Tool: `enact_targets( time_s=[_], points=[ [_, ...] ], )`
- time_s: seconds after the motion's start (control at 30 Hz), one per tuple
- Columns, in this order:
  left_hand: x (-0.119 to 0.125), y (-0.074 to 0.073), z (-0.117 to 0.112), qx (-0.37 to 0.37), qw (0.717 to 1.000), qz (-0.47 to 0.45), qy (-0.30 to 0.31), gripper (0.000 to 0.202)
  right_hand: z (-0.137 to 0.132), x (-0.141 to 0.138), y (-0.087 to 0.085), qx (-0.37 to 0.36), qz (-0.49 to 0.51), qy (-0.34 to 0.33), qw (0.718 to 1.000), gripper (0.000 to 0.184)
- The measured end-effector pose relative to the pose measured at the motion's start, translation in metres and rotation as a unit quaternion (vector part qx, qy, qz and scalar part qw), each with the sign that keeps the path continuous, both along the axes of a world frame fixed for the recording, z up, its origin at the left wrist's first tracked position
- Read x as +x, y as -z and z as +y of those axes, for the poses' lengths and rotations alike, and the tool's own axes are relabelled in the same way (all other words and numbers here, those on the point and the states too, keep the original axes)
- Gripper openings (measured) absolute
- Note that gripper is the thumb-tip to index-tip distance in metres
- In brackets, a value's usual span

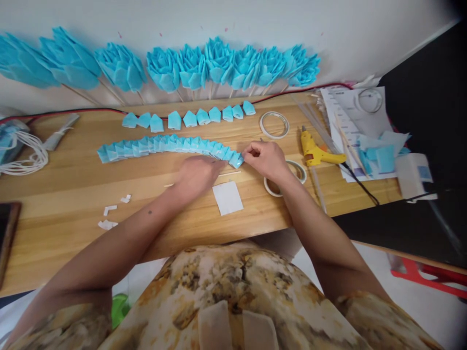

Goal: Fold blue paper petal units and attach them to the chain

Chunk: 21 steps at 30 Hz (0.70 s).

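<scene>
A long curved row of overlapping folded blue petals (156, 144) lies across the desk. At its right end is a blue petal (236, 160) with a shiny patch. My right hand (267, 158) pinches the right edge of this petal between thumb and forefinger. From the other side, my left hand (199, 174) has its fingers closed at the petal's left edge; its fingertips are partly hidden. Below the hands lie a thin wooden stick (229, 173) and a white paper square (228, 198). Under my right wrist sits a roll of tape (302, 171), partly covered.
Single blue petals (174, 120) form a second row behind. Blue paper flowers (164, 68) on sticks lean against the wall. To the right are another tape roll (274, 125), a yellow glue gun (316, 149) and papers (372, 116). A white cable (27, 155) lies left.
</scene>
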<state>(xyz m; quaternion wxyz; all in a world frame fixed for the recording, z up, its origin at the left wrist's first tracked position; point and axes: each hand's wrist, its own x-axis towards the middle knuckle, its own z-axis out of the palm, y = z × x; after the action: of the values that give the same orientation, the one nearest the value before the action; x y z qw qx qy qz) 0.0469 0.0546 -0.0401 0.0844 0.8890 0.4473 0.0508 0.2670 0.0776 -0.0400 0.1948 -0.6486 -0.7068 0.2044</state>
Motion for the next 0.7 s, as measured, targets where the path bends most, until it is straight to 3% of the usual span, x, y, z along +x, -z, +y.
enact_targets(
  time_s=[0.23, 0.53, 0.7],
  points=[
    [-0.0008, 0.0022, -0.0003, -0.004, 1.0, -0.017, -0.004, 0.039, -0.0012, -0.0031, 0.0036, 0.027, -0.041, -0.006, 0.999, 0.016],
    [-0.0047, 0.008, -0.0016, -0.023, 0.984, -0.17, -0.048, 0.037, -0.0016, -0.0043, 0.0037, 0.031, -0.048, -0.002, 0.998, 0.015],
    [0.0, 0.0073, -0.0025, -0.037, 0.987, -0.152, -0.026, 0.037, -0.0015, -0.003, 0.0066, 0.044, -0.049, -0.004, 0.998, 0.015]
  ],
)
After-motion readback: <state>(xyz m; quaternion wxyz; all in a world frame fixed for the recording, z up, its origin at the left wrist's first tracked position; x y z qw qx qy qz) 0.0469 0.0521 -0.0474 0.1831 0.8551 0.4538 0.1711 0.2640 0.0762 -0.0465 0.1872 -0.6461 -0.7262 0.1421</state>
